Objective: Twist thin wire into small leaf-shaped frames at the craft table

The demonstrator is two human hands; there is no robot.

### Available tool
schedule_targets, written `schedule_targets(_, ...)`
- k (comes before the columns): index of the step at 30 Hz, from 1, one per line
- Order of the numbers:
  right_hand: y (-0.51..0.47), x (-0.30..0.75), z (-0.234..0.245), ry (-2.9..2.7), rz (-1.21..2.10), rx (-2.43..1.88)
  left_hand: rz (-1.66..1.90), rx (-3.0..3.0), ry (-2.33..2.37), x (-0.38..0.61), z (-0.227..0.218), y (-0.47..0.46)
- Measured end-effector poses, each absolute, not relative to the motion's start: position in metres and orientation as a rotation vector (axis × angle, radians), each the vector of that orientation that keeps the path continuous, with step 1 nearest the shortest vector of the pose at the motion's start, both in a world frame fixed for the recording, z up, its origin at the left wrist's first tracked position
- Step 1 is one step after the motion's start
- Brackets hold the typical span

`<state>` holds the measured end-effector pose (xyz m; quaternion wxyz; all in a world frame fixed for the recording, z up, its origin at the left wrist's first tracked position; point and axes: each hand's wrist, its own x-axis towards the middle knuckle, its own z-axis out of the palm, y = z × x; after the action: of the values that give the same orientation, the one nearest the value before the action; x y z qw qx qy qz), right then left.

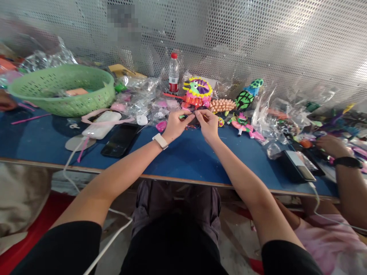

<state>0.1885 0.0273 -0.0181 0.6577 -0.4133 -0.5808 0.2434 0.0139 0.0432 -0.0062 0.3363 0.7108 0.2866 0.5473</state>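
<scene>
My left hand and my right hand meet above the blue table, fingertips pinched close together. Whatever sits between them is dark and too small to name. Just beyond my fingers stands a clay creature with a yellow-edged purple and green shell above a red-orange body. A peach bumpy clay piece lies right behind my right hand. To the right are a green, pink and black clay figure and a green and black turtle-like figure. A bright pink piece lies beside my left hand.
A green basket stands at the left, near a white power bank and a black phone. A bottle with a red cap stands behind. Clear plastic bags, a black device and another person's hand are at the right.
</scene>
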Motion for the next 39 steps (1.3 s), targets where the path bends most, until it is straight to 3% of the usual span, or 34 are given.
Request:
schedule_targets(21, 0.0333, 0.191, -0.0223, -1.19, 0.693, -0.945, 1.257, 1.839, 0.734, 0.0157, -0.0046, 0.0409)
schedule_targets(39, 0.0312, 0.1922, -0.0209, -1.13, 0.761, -0.908, 1.35, 1.666, 0.696, 0.0184, -0.0076, 0.0435)
